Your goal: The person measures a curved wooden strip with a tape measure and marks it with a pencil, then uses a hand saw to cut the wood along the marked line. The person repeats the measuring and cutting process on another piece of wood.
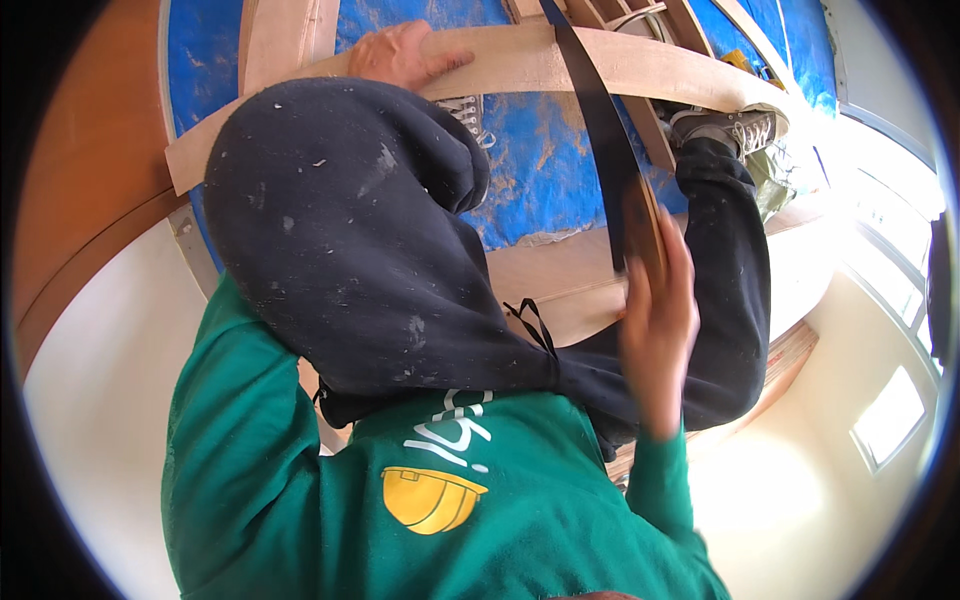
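From the head camera, looking straight down, the person's left hand lies flat on a long pale wooden board, fingers spread over its upper edge and pressing it down. The board runs across the top of the view, bent by the lens, above a blue tarp spotted with dust. The right hand is blurred; it is wrapped around the wooden handle of a hand saw, whose dark blade rises from the hand and crosses the board near the top middle. The left knee, in dusty dark trousers, is raised between the arms and hides part of the board. A grey shoe rests on the board's right end. More pale boards lie under the legs. The green sweatshirt fills the bottom of the view.
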Demonstrator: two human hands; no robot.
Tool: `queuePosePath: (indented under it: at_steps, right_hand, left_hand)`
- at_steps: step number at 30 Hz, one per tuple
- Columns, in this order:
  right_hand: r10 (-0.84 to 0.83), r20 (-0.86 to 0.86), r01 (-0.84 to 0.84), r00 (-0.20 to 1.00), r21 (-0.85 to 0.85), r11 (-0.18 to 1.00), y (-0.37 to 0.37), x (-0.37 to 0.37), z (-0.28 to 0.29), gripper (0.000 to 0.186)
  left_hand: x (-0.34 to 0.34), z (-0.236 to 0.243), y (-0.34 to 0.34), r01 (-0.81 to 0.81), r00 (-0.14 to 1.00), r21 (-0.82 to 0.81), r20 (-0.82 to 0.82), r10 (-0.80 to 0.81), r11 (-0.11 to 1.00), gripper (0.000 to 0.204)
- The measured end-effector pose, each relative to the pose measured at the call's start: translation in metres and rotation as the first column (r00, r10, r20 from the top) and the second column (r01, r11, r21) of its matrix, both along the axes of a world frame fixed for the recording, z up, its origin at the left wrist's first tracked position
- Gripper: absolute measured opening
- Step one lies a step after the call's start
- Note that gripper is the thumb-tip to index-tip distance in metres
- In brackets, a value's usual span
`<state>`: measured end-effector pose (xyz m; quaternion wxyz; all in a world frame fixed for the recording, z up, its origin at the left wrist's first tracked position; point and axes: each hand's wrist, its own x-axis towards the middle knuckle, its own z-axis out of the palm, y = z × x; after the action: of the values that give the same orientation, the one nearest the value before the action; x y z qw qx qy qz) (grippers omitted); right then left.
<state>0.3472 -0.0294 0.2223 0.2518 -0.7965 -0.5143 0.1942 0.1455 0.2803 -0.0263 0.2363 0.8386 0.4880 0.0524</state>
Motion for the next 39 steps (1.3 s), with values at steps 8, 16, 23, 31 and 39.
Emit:
queuePosePath:
  at_steps: [8, 16, 23, 31, 39]
  right_hand:
    - [0.071, 0.026, -0.075, 0.997, 0.23, 0.97, 0.135, 0.04, -0.132, 0.046]
    - [-0.077, -0.064, 0.065, 0.995, -0.17, 0.983, -0.048, -0.011, 0.028, 0.055]
    - [0.039, 0.005, -0.039, 0.999, 0.168, 0.985, 0.135, 0.033, -0.14, 0.048]
    - [-0.051, -0.059, 0.041, 0.997, -0.149, 0.988, -0.034, -0.01, 0.011, 0.056]
    - [0.037, -0.054, -0.026, 0.998, 0.185, 0.982, 0.102, 0.018, -0.117, 0.056]
  left_hand:
    - [0.004, 0.014, -0.005, -0.022, 0.998, 0.045, -0.056, 0.024, 0.999, 0.093]
    - [0.0, -0.005, -0.003, -0.039, 0.998, 0.053, 0.054, 0.036, 0.998, 0.08]
    - [0.005, 0.005, -0.001, -0.04, 0.998, 0.019, -0.045, 0.041, 0.999, 0.093]
    - [0.003, -0.002, -0.003, -0.027, 0.999, 0.063, 0.019, 0.026, 0.998, 0.087]
    - [0.004, 0.002, -0.003, -0.023, 1.0, 0.049, -0.011, 0.024, 0.999, 0.092]
